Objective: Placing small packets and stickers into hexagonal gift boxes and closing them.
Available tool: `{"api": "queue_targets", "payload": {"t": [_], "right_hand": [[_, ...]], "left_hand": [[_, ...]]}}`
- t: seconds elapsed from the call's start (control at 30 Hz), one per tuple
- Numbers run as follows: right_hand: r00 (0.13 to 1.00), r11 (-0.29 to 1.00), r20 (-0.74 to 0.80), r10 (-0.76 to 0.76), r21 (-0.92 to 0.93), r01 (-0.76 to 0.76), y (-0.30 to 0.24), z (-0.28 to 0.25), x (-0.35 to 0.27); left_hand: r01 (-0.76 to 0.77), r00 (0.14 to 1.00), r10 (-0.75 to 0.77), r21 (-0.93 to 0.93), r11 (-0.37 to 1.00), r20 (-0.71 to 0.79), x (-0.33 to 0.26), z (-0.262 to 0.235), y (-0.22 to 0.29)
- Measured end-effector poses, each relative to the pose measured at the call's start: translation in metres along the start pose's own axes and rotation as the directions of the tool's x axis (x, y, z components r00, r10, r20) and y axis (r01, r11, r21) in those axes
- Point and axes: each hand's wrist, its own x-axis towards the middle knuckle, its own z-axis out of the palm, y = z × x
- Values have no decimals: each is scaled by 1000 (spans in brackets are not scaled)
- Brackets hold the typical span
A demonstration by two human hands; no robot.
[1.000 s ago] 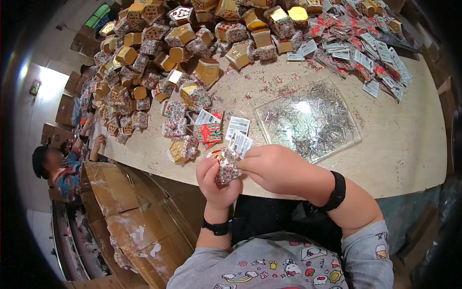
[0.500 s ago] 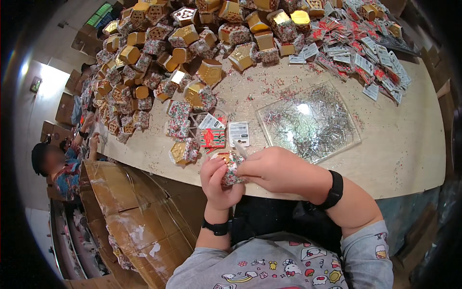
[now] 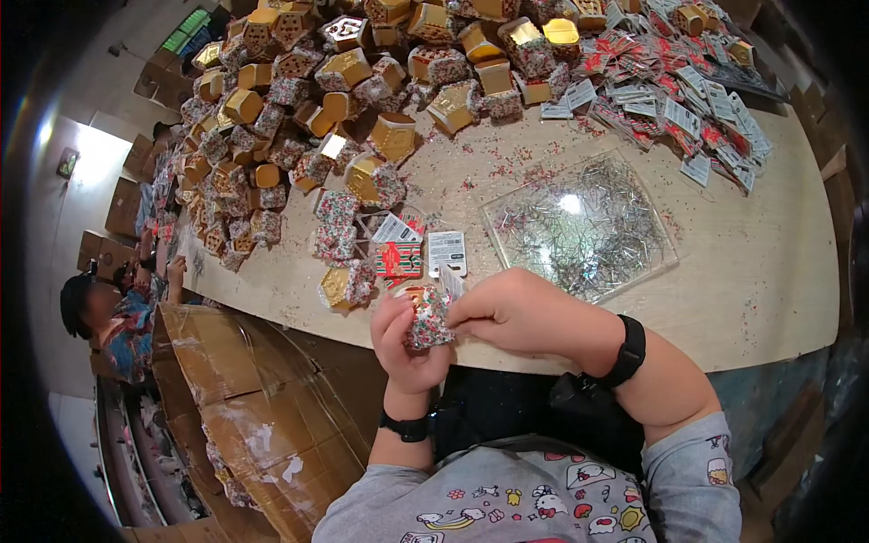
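Red-white-green sprinkled, boxy ornament is sitting cupped in the left hand, seemingly for steadiness; the right hand is pinching narrowly alongside, contents unclear.

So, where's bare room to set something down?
The pale wooden table is mostly bare right of the clear square tray, below red-and-white paper tags, and, narrowly, between tray and white rectangular card. Gold, sprinkle-coated ornaments crowd its upper left.

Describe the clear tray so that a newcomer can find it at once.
On the pale table, look beyond the right hand, towards the tag pile. The tray lies between them; unlike the pile, it is transparent and strewn with thin silvery pieces.
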Motion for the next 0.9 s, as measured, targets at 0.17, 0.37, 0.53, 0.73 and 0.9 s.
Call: {"api": "queue_targets", "payload": {"t": [0.17,0.37,0.53,0.73,0.9], "right_hand": [[999,998,11,-41,-38,41,-1,2,1],[998,997,-59,-33,-71,29,2,12,1],[991,994,-128,27,-102,-40,-3,11,2],[980,994,-180,-78,-92,62,7,2,1],[987,998,-150,-49,-57,41,3,3,1]], "left_hand": [[-24,1000,24,19,1000,5,2,0,2],[-33,999,34,123,992,-1,2,6,4],[-16,1000,14,117,993,11,2,4,3],[66,997,-61,103,993,-54,2,6,5],[-4,1000,7,106,994,-28,2,5,3]]}}
